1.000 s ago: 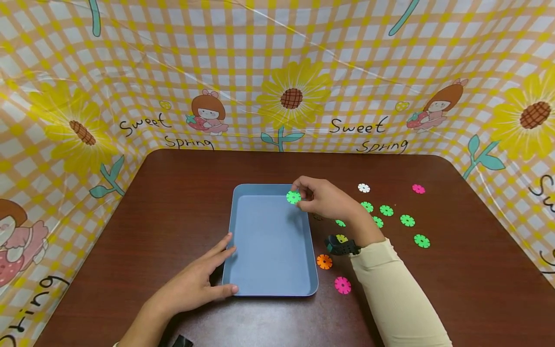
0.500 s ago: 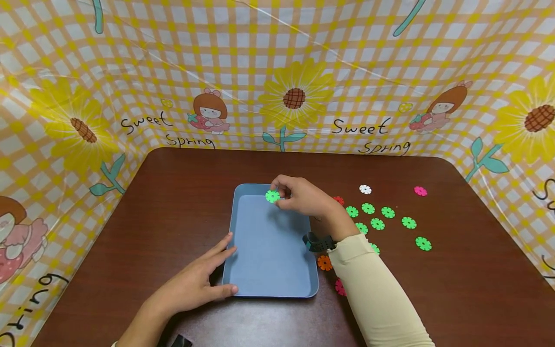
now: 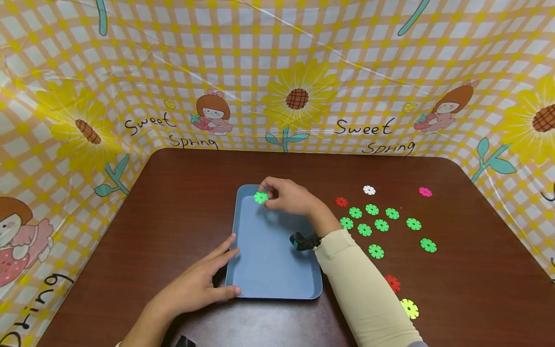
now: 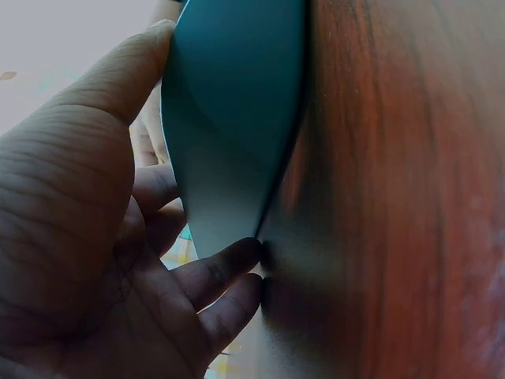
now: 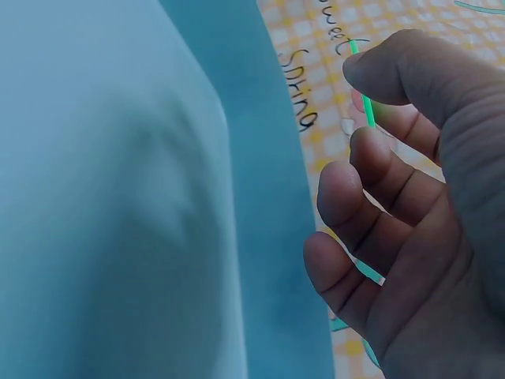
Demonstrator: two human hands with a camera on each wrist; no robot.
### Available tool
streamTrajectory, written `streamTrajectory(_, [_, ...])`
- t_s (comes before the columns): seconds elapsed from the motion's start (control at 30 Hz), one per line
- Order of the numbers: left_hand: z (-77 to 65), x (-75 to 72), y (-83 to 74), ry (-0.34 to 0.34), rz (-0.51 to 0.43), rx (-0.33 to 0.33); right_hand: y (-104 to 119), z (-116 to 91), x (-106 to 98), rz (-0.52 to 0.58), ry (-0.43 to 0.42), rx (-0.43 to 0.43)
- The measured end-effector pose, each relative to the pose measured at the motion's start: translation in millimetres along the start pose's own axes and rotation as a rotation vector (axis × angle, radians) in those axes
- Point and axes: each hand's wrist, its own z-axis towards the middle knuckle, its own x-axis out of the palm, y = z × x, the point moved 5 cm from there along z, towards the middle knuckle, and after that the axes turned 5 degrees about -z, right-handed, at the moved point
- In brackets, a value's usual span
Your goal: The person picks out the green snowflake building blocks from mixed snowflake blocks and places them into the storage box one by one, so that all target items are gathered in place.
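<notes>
Over the far-left part of the blue tray (image 3: 277,260), my right hand (image 3: 288,196) pinches a green notched disc (image 3: 260,197) between thumb and fingers. The right wrist view shows the disc (image 5: 363,91) edge-on at the thumb tip, above the tray's far wall (image 5: 268,197). My left hand (image 3: 200,282) rests with spread fingers against the tray's near-left side. The left wrist view has its thumb (image 4: 118,75) on the rim and two fingertips low against the tray's outer wall (image 4: 229,95).
Right of the tray lie several green discs (image 3: 381,225), plus a white disc (image 3: 369,190), a pink disc (image 3: 425,192), red discs (image 3: 341,202) and a yellow disc (image 3: 409,308). My right sleeve covers part of the table. A patterned cloth (image 3: 243,72) stands around the table's back and sides.
My right hand has moved left across the tray with the green disc still pinched. Discs formerly behind the arm now show on the right. My left hand stays at the tray.
</notes>
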Motion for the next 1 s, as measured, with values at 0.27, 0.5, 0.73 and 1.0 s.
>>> streamTrajectory(0.27, [0.8, 0.4, 1.1, -0.005, 0.007, 0.005, -3, 12, 13, 0.036, 0.008, 0.037])
streamTrajectory(0.5, [1.2, 0.1, 1.3, 0.000, 0.005, 0.004, -7, 22, 24, 0.005, 0.024, 0.062])
streamTrajectory(0.73, [1.2, -0.5, -0.2, 0.000, -0.002, 0.005, -14, 26, 30, -0.013, 0.040, 0.101])
streamTrajectory(1.0, [0.9, -0.3, 0.9, 0.004, -0.002, -0.012, -19, 29, 41, -0.067, 0.054, 0.113])
